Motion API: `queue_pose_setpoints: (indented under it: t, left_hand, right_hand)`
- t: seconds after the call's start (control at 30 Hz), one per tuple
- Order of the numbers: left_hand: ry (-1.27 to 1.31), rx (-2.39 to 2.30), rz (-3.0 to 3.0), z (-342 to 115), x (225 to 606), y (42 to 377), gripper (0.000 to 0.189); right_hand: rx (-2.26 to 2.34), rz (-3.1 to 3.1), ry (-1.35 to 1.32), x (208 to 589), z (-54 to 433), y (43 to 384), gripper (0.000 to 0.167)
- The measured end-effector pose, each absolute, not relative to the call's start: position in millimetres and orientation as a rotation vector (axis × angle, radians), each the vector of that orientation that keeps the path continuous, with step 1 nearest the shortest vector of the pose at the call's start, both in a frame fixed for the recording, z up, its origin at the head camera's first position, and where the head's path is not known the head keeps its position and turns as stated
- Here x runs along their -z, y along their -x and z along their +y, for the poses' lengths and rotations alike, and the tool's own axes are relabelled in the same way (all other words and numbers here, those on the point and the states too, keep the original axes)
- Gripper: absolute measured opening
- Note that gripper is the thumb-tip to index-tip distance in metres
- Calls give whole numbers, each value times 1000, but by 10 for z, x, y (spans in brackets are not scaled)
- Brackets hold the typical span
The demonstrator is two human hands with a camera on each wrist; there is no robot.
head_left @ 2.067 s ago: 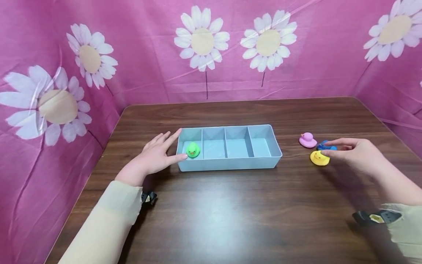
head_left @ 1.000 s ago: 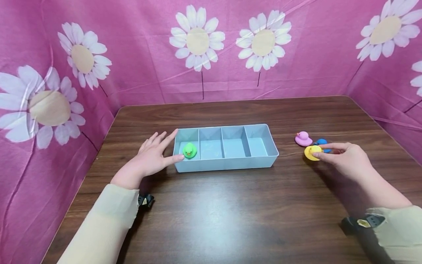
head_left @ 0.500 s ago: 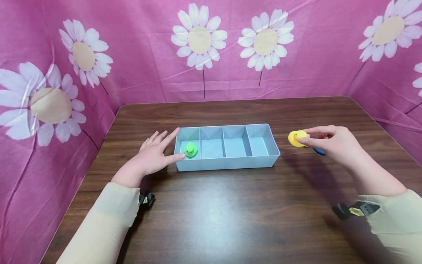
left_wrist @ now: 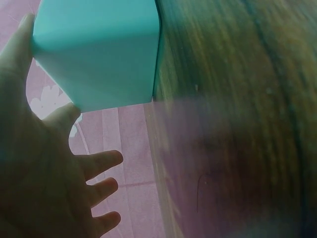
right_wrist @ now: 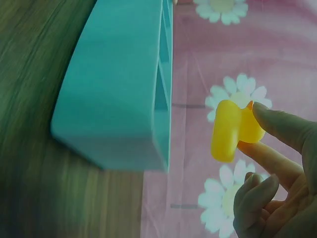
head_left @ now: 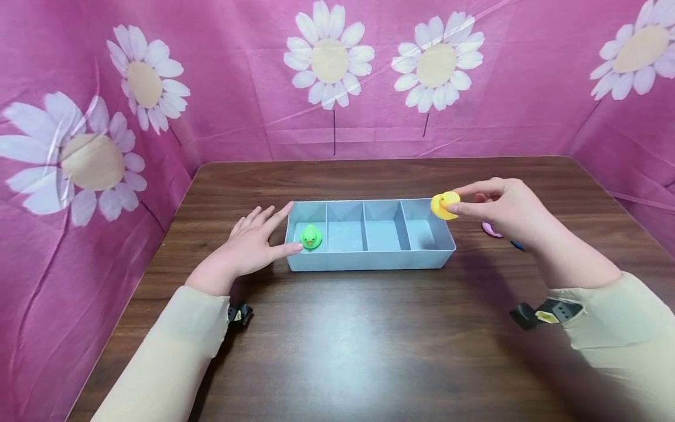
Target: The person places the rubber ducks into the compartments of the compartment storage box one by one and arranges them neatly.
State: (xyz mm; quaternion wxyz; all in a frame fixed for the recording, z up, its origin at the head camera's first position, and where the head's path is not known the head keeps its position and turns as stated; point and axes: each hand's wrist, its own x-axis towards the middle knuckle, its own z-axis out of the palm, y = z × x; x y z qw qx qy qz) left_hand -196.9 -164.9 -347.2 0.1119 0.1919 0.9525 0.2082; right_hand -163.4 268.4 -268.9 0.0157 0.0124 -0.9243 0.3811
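Observation:
My right hand (head_left: 508, 214) pinches a yellow rubber duck (head_left: 446, 205) between thumb and forefinger, raised over the right end of a light blue divided tray (head_left: 369, 261). The right wrist view shows the same yellow duck (right_wrist: 228, 130) in the air beside the tray (right_wrist: 109, 74). With spread, straight fingers, my left hand (head_left: 248, 246) touches the tray's left end; the left wrist view shows its thumb and forefinger at the tray wall (left_wrist: 99, 74). A green rubber duck (head_left: 310, 237) sits in the leftmost compartment. The other compartments hold no duck.
On the table (head_left: 327, 334), right of the tray, a pink duck (head_left: 491, 229) and a blue duck (head_left: 517, 244) are mostly hidden behind my right hand. A pink flowered cloth (head_left: 379, 135) hangs behind and at both sides of the table.
My right hand has taken hold of the yellow duck beside the pink and blue ones, lifted it and carried it left over the tray. The left hand has stayed at the tray's left end.

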Motion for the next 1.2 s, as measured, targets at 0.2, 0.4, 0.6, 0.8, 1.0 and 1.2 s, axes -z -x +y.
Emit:
queue_pose_setpoints:
  t: [0.2, 0.4, 0.6, 0.8, 1.0, 1.2]
  left_hand:
    - [-564, -600, 2803, -1644, 3475, 1983, 93]
    - [-563, -579, 2807, -1643, 3489, 1999, 92]
    - [-558, -573, 2808, -1651, 3483, 1996, 92]
    - [-544, -592, 2801, -1643, 3473, 2000, 94]
    - [-538, -585, 2806, -1643, 3475, 2004, 95]
    - [-535, -576, 2805, -1643, 3470, 2002, 93]
  right_hand:
    - [-1196, -2907, -141, 2662, 2382, 1752, 46]
    - [-1216, -2914, -229, 2645, 2100, 1836, 41]
    - [-1234, -2913, -297, 2689, 1899, 1953, 37]
    - [-1283, -2952, -282, 2740, 1752, 2043, 34]
    - [-1324, -2994, -350, 2790, 1629, 2094, 37]
    - [-1345, -3017, -371, 2851, 1540, 2147, 36]
